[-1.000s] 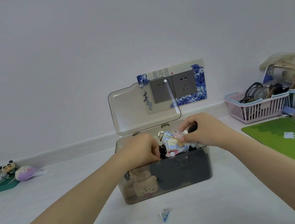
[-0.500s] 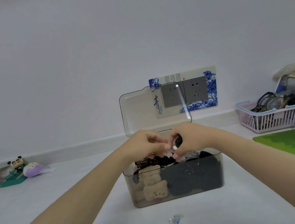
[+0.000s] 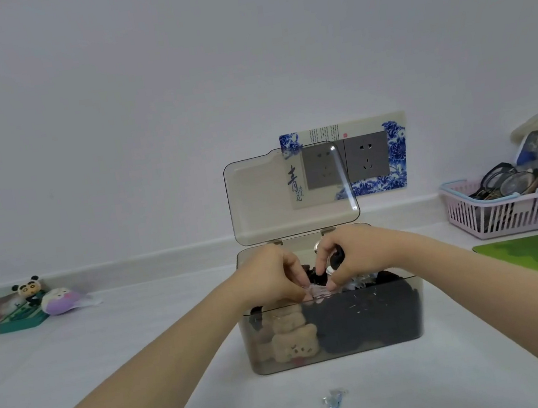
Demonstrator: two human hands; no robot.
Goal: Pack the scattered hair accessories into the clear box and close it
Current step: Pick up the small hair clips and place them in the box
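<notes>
Both hands meet over the open mouth of the clear box (image 3: 333, 326): the left hand (image 3: 272, 277) and right hand (image 3: 354, 255) have fingers curled, pinching between them a small pale pink accessory (image 3: 318, 291) right at the front rim; the right also seems to hold something dark and white, too small to name. The step in hand looks like tucking this piece into a box already well filled with dark items and plush bear clips (image 3: 293, 338). The next move likely calls for pressing it below the rim, then fetching the blue clip (image 3: 334, 402) lying loose on the worktop (image 3: 108, 347) in front. The lid (image 3: 280, 195) stands upright behind the hands, near the wall socket (image 3: 366, 159); there is bare worktop on both sides, and the pink basket (image 3: 503, 205) sits well apart to the right.
</notes>
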